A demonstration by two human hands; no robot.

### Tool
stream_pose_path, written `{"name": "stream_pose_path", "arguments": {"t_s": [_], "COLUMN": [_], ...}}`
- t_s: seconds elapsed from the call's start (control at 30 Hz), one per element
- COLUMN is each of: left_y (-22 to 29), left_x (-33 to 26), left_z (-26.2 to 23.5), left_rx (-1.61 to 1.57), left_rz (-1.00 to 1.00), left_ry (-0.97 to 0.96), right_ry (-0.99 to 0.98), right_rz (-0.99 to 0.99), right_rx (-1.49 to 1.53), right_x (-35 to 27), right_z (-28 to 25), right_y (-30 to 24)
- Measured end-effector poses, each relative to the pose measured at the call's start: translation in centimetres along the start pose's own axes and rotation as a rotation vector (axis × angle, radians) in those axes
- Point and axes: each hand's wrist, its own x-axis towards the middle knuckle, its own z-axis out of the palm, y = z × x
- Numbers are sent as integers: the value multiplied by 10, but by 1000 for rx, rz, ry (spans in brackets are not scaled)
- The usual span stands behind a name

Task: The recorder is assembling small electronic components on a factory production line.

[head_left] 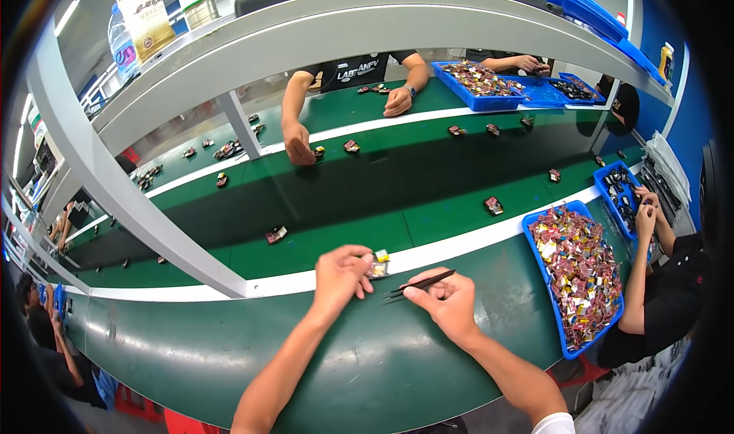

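Note:
Between the thumb and fingers of my left hand (342,279) is a small electronic assembly (379,264) with a yellow patch and a clear or whitish part. Its finer details are too small to make out. My right hand (449,304) is closed round a pair of black tweezers (428,280). The tweezer tips point left, a little below the assembly and apart from it. Both hands are over the green worktable (306,357), close to the white strip along its far edge.
At right stands a blue tray (567,351) heaped with reddish and yellow parts; beyond it, a blue bin (601,175) of black pieces lies by a co-worker's hands (647,212). Small assemblies (493,205) dot the green conveyor (413,227). Opposite, another person's hand (299,145) touches one. A grey post (164,220) rises at left.

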Motion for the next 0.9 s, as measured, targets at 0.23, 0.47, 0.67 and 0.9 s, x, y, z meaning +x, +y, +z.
{"name": "stream_pose_path", "arguments": {"t_s": [0.23,0.47,0.67,0.9], "left_y": [-20,-23,-24,-24], "left_x": [-39,-42,-42,-45], "left_z": [28,31,33,33], "left_rx": [-114,-136,-154,-160], "left_rz": [10,94,102,136], "left_ry": [2,1,48,36], "right_ry": [93,133,169,112], "right_rz": [-88,-176,-168,-99], "right_rx": [-52,-255,-266,-238], "right_x": [-5,-6,-5,-6], "right_z": [-1,3,2,1], "right_y": [3,4,7,5]}}
